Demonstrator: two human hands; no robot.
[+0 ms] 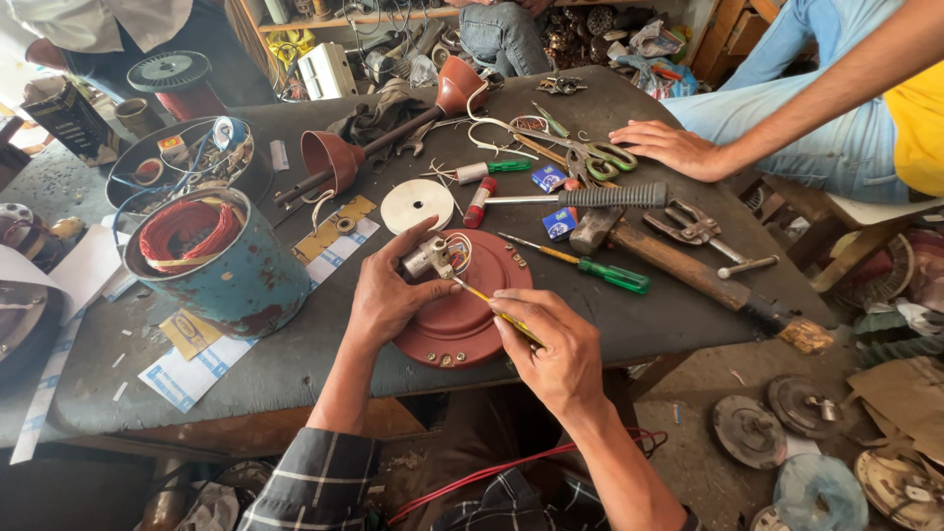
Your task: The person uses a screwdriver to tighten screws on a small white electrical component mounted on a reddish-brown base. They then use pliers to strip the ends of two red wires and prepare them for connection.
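Observation:
My left hand (pixel 388 290) grips a small grey cylindrical part (pixel 425 260) with thin wires coming off it, held just above a round reddish-brown metal cover (pixel 462 320) that lies on the dark worktable (pixel 295 364). My right hand (pixel 551 349) holds a yellow-handled screwdriver (pixel 492 305), its tip pointing up-left and touching the grey part. Several small screws lie on the cover near its rim.
A blue rusty tin (pixel 231 265) with red wire stands at left. Another person's hand (pixel 669 147) rests on the table at the far right, next to scissors (pixel 590 157), a hammer (pixel 629 241), a green screwdriver (pixel 600 270), a white disc (pixel 417 205) and a brown downrod (pixel 383 133).

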